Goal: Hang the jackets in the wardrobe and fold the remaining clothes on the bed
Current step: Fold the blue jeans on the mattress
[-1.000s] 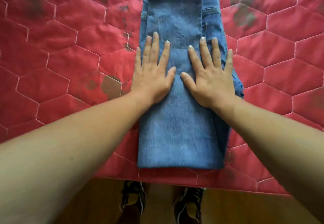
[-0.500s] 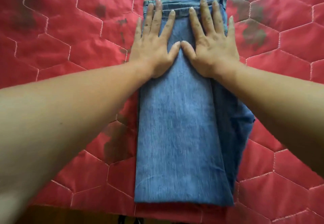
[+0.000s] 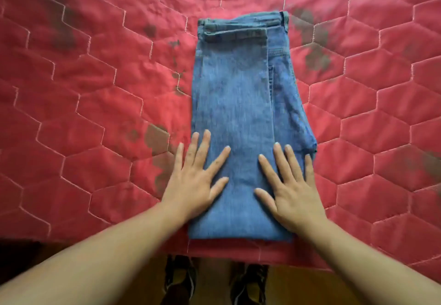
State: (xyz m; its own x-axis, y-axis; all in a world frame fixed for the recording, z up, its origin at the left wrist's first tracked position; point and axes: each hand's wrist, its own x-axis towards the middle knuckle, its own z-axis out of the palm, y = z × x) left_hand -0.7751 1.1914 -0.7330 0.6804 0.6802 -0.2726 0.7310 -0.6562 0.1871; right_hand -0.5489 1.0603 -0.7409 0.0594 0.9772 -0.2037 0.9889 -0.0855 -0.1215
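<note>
Red hexagon-quilted bed [image 3: 95,90] under folded blue jeans [image 3: 233,94] lying lengthwise near its front edge, left hand [image 3: 193,185] flat, fingers spread on the jeans' lower left edge, right hand [image 3: 291,192] flat and spread on the lower right, dark shoes [image 3: 181,277] on wooden floor [image 3: 288,285] below

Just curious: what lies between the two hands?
In the head view, only a bare strip of the folded jeans lies between the left hand and the right hand.

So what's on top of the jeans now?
The left hand and right hand lie flat on the near end of the jeans; nothing else. The denim under the palms is covered.
</note>
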